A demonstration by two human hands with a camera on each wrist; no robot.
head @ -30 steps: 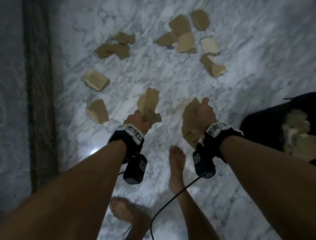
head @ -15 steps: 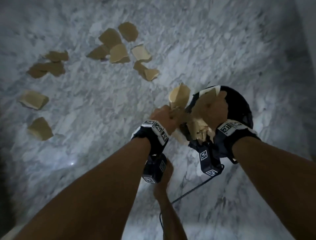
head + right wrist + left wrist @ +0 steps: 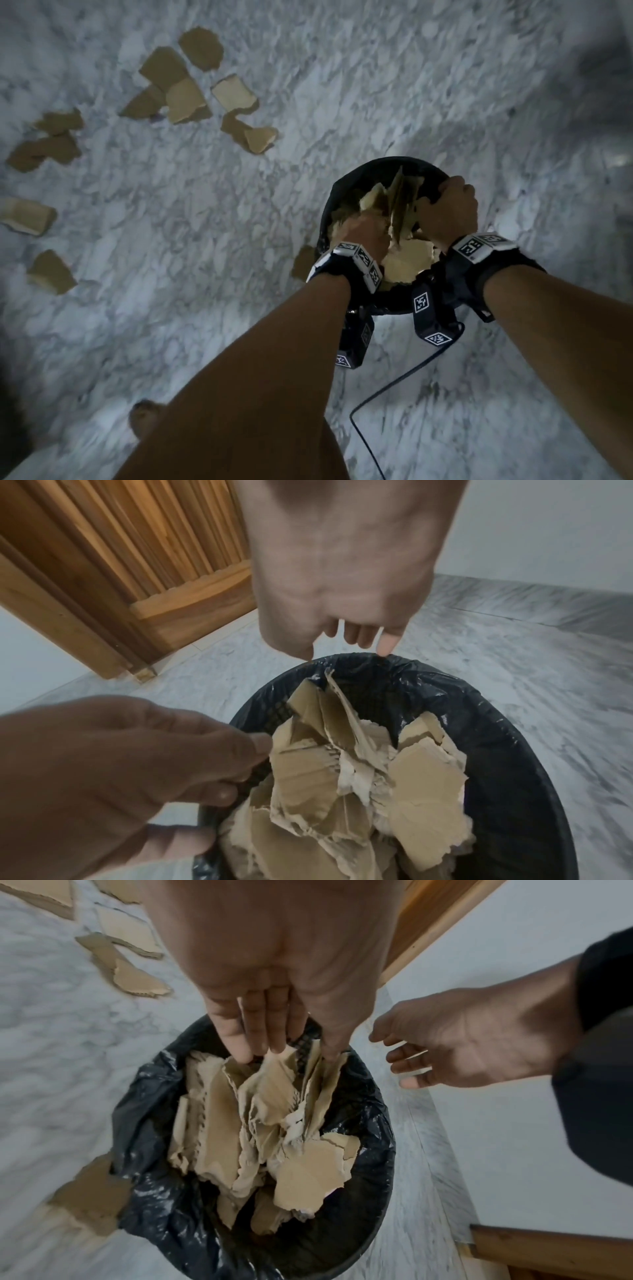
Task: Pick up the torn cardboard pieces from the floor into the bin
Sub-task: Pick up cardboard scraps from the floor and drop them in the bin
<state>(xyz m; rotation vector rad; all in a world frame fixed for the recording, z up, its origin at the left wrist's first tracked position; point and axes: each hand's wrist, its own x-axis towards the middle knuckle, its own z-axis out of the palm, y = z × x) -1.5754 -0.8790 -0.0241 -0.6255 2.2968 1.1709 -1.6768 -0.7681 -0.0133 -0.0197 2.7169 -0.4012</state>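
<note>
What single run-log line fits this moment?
left hand: open, over bin | right hand: open | cardboard pieces: still on floor

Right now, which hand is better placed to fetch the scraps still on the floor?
Left. The left hand is open above the bin on the side where the floor scraps lie; the right hand sits farther away.

**Marble floor, scraps and bin**

I see a white-grey veined marble floor (image 3: 342, 102). The black-lined bin (image 3: 337, 192) stands on it, under my hands. Torn cardboard pieces (image 3: 185, 99) lie scattered well beyond and left of my left hand (image 3: 368, 236); one scrap (image 3: 303, 262) lies just left of it, against the bin.
</note>
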